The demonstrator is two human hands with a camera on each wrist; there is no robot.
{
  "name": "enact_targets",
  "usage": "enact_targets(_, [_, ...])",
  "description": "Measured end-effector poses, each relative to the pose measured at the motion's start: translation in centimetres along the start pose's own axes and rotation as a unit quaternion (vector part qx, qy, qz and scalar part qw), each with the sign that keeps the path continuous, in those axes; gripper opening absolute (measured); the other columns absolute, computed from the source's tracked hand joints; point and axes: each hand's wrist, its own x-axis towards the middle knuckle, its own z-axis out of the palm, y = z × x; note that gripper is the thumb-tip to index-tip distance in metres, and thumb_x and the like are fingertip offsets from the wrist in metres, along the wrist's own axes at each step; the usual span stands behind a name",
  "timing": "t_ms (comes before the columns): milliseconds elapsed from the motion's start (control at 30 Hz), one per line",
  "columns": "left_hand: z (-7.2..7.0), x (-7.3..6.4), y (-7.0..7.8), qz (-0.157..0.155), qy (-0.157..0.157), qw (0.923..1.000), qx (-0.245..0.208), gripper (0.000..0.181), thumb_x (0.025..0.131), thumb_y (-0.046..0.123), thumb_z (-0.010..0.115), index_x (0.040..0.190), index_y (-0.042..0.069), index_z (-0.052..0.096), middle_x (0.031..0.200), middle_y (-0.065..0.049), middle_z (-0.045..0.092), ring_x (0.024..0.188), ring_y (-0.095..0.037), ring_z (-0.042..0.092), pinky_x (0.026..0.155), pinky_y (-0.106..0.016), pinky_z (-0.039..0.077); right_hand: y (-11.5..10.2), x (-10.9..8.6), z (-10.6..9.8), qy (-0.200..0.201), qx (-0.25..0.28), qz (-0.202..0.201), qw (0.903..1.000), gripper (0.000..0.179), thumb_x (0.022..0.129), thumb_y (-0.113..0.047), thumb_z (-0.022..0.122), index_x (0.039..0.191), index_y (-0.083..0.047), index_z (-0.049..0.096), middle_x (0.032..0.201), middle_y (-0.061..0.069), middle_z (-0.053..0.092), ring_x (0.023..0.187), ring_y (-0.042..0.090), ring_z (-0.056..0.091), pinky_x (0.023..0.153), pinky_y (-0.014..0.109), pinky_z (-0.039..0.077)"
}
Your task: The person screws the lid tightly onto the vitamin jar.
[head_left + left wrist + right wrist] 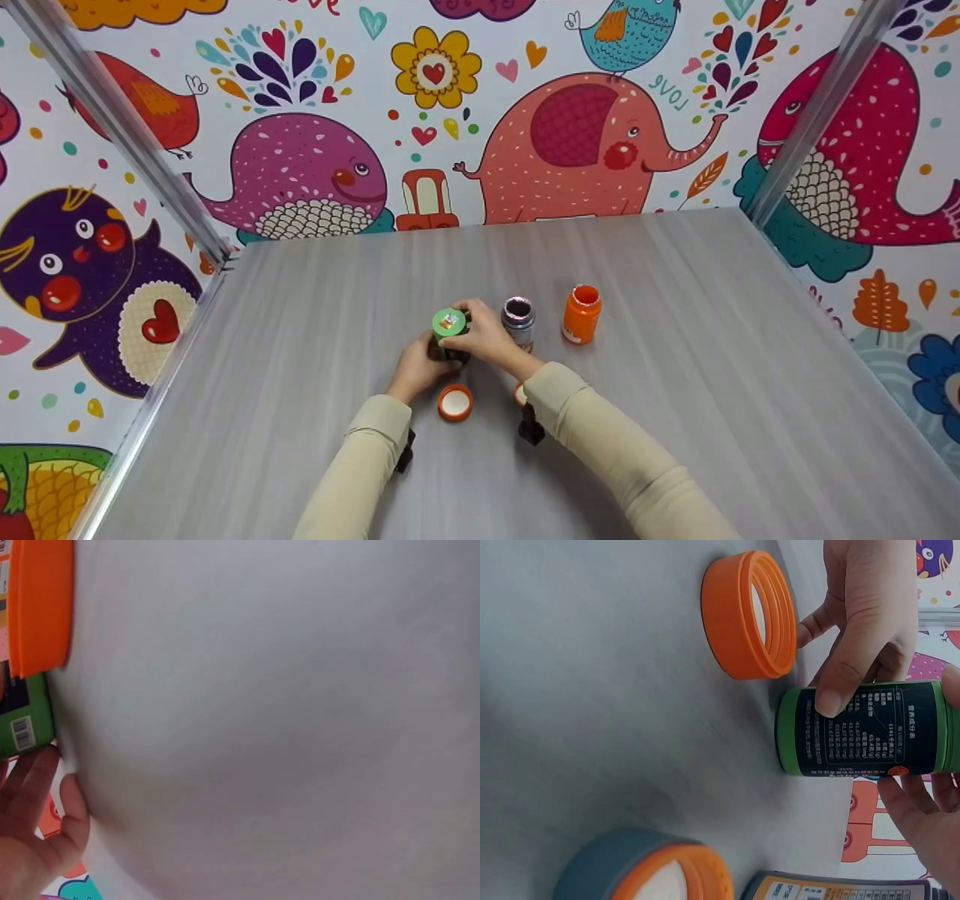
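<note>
A dark jar with a green lid (449,322) stands upright on the table between both hands. My left hand (417,369) grips its body, the thumb lying across the printed label (870,731) in the right wrist view. From the other side my right hand (486,334) holds the green lid at the top, thumb and fingers around its edge. Just in front of the jar lies an orange lid (455,403) with its white inside facing up. To the right of my right hand is an uncapped dark jar (518,313), partly hidden by that hand.
Farther right stands an uncapped orange jar (583,315). A second lid, grey outside and orange inside (630,862), is partly covered by my right sleeve (555,390) in the head view. Printed panels (300,172) border the grey table (322,300) at the back and sides.
</note>
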Motion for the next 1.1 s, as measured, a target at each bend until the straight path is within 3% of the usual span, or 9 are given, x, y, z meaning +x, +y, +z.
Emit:
enact_targets(333, [-0.1, 0.3, 0.0, -0.018, -0.011, 0.9997, -0.007, 0.066, 0.071, 0.017, 0.078, 0.127, 0.0, 0.048, 0.121, -0.019, 0.056, 0.112, -0.031, 0.052, 0.095, -0.045, 0.041, -0.4, 0.1, 0.2, 0.01, 0.0, 0.031, 0.9995, 0.048, 0.07, -0.018, 0.08, 0.104, 0.002, 0.052, 0.102, 0.014, 0.055, 0.097, 0.025, 0.052, 0.085, 0.037, 0.044])
enact_targets(567, [-0.1, 0.3, -0.2, -0.014, -0.011, 0.9998, -0.006, 0.064, 0.07, 0.014, 0.077, 0.125, -0.002, 0.049, 0.12, -0.021, 0.057, 0.112, -0.032, 0.052, 0.094, -0.045, 0.041, 0.1, 0.0, -0.9, -0.07, 0.012, 0.0, 0.9975, 0.063, 0.079, -0.015, 0.072, 0.129, 0.007, 0.042, 0.125, 0.022, 0.048, 0.113, 0.032, 0.047, 0.096, 0.043, 0.038])
enact_targets(700, [0.0, 0.3, -0.1, -0.014, -0.004, 0.9999, -0.002, 0.064, 0.069, 0.015, 0.078, 0.124, -0.003, 0.05, 0.119, -0.022, 0.057, 0.112, -0.033, 0.052, 0.095, -0.045, 0.041, 0.4, 0.0, -1.3, -0.095, 0.024, -0.011, 0.9952, 0.06, 0.083, -0.016, 0.067, 0.132, 0.006, 0.04, 0.128, 0.022, 0.047, 0.116, 0.032, 0.046, 0.098, 0.045, 0.037])
enact_targets(1100, [0.0, -0.1, 0.1, -0.016, -0.01, 0.9997, 0.013, 0.065, 0.071, 0.016, 0.077, 0.126, -0.003, 0.047, 0.12, -0.024, 0.055, 0.112, -0.034, 0.052, 0.094, -0.046, 0.041, 0.5, -0.2, -0.7, -0.065, 0.028, -0.006, 0.9975, 0.055, 0.08, -0.016, 0.07, 0.126, 0.006, 0.046, 0.122, 0.02, 0.052, 0.11, 0.03, 0.052, 0.092, 0.039, 0.044])
